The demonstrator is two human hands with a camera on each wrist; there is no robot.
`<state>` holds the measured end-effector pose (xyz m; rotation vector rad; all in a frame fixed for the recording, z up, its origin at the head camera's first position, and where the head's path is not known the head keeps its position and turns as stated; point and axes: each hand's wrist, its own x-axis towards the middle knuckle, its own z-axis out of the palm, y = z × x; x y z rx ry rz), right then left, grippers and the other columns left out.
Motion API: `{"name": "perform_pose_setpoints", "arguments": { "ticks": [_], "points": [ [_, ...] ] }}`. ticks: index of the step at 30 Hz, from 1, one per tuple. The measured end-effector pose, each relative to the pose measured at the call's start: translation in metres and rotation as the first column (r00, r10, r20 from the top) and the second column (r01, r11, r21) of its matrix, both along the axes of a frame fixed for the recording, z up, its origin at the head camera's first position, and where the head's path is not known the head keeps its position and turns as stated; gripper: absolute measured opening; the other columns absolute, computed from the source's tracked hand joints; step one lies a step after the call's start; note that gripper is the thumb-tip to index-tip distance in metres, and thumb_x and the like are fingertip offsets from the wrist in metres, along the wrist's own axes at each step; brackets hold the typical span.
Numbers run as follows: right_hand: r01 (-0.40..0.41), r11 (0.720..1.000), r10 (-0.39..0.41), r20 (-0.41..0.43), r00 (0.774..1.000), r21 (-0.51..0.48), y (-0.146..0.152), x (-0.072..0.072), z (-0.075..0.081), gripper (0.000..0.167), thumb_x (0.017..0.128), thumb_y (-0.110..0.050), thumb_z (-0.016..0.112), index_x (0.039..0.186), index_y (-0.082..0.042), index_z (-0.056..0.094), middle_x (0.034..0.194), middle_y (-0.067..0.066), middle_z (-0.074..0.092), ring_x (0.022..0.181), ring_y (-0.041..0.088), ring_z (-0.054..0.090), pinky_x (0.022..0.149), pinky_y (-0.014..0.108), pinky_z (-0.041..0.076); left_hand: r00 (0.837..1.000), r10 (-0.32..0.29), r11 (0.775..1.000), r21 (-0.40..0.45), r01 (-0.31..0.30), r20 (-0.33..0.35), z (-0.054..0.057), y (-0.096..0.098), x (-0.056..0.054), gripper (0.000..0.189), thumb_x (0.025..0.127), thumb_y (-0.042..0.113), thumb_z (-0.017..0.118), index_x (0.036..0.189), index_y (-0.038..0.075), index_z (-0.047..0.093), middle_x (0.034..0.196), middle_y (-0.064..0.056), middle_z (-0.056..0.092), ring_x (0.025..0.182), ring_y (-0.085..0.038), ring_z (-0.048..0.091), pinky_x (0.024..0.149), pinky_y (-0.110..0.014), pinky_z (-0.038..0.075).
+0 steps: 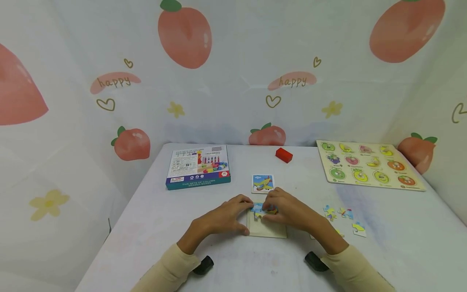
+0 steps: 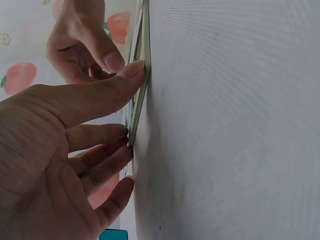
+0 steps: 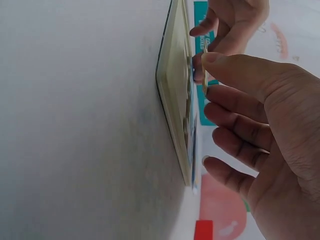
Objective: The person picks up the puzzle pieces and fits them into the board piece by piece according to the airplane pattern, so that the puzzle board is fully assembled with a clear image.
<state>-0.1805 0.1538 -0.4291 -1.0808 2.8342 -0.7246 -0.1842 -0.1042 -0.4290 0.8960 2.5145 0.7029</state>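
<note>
A shallow wooden puzzle tray (image 1: 268, 232) lies on the table, with blue and coloured pieces along its far side. My left hand (image 1: 225, 215) holds the tray by its left side, thumb at the near corner and fingers towards the far one. Over the tray, my right hand (image 1: 286, 207) pinches a thin puzzle piece (image 3: 205, 86) between thumb and forefinger, its other fingers loosely bent. Just beyond the tray is a square airplane picture (image 1: 263, 183). Loose jigsaw pieces (image 1: 359, 229) lie to the right, some partly hidden by my right forearm.
A boxed bead set (image 1: 198, 167) stands at the back left. There is a red block (image 1: 283, 155) at the back, and a fruit puzzle board (image 1: 368, 166) lies at the back right. A printed cloth (image 1: 233, 81) hangs behind the table.
</note>
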Motion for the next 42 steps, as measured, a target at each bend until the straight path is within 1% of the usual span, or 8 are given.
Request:
{"name": "perform_pose_setpoints", "arguments": {
  "ticks": [6, 11, 17, 25, 36, 42],
  "points": [
    [-0.019, 1.0, 0.019, -0.005, 1.0, 0.017, -0.008, -0.002, -0.002, 0.019, 0.092, -0.027, 0.084, 0.104, -0.013, 0.081, 0.1, -0.009, 0.068, 0.104, 0.012, 0.057, 0.094, 0.034, 0.055, 1.0, -0.007, 1.0, 0.006, 0.007, -0.008, 0.001, 0.0, -0.002, 0.077, 0.09, 0.037, 0.087, 0.155, 0.01, 0.054, 0.157, -0.002, 0.048, 0.148, -0.022, 0.044, 0.123, -0.048, 0.038],
    [-0.01, 1.0, 0.01, 0.003, 1.0, 0.026, -0.013, 0.0, -0.001, 0.02, 0.092, -0.028, 0.085, 0.104, -0.012, 0.081, 0.098, -0.008, 0.067, 0.102, 0.012, 0.057, 0.093, 0.034, 0.055, 1.0, -0.002, 1.0, 0.013, 0.002, -0.004, -0.001, -0.001, -0.004, 0.078, 0.089, 0.036, 0.087, 0.154, 0.011, 0.054, 0.156, -0.002, 0.048, 0.148, -0.022, 0.044, 0.122, -0.049, 0.038],
    [-0.002, 0.999, 0.002, 0.0, 1.0, 0.051, -0.017, 0.002, -0.002, 0.022, 0.091, -0.028, 0.086, 0.104, -0.012, 0.081, 0.099, -0.007, 0.068, 0.105, 0.014, 0.059, 0.096, 0.037, 0.056, 1.0, 0.005, 1.0, 0.014, -0.005, -0.002, -0.001, 0.0, -0.003, 0.078, 0.089, 0.035, 0.088, 0.154, 0.01, 0.054, 0.156, -0.003, 0.049, 0.148, -0.023, 0.044, 0.122, -0.049, 0.038],
    [-0.017, 0.997, 0.018, -0.017, 1.0, 0.074, -0.018, 0.005, 0.0, 0.024, 0.09, -0.029, 0.086, 0.106, -0.012, 0.081, 0.1, -0.005, 0.069, 0.107, 0.017, 0.06, 0.101, 0.04, 0.055, 1.0, 0.01, 1.0, 0.003, -0.01, 0.004, 0.001, 0.001, -0.001, 0.078, 0.089, 0.035, 0.088, 0.154, 0.01, 0.054, 0.156, -0.002, 0.049, 0.148, -0.022, 0.044, 0.122, -0.05, 0.038],
    [-0.01, 0.998, 0.013, -0.043, 0.999, 0.066, -0.017, 0.005, -0.003, 0.023, 0.089, -0.027, 0.088, 0.104, -0.012, 0.082, 0.1, -0.005, 0.07, 0.104, 0.016, 0.06, 0.095, 0.035, 0.055, 1.0, 0.012, 1.0, 0.007, -0.012, 0.009, 0.001, 0.001, 0.0, 0.077, 0.089, 0.035, 0.087, 0.155, 0.01, 0.054, 0.156, -0.002, 0.049, 0.148, -0.022, 0.044, 0.122, -0.05, 0.038],
    [0.02, 0.999, -0.02, -0.008, 1.0, 0.037, -0.016, 0.004, -0.004, 0.022, 0.088, -0.027, 0.089, 0.104, -0.013, 0.082, 0.1, -0.007, 0.069, 0.102, 0.012, 0.059, 0.09, 0.032, 0.055, 1.0, 0.01, 1.0, 0.007, -0.01, 0.003, 0.0, 0.001, -0.001, 0.078, 0.089, 0.035, 0.088, 0.154, 0.01, 0.054, 0.156, -0.002, 0.049, 0.148, -0.022, 0.044, 0.122, -0.05, 0.038]
  ]
}}
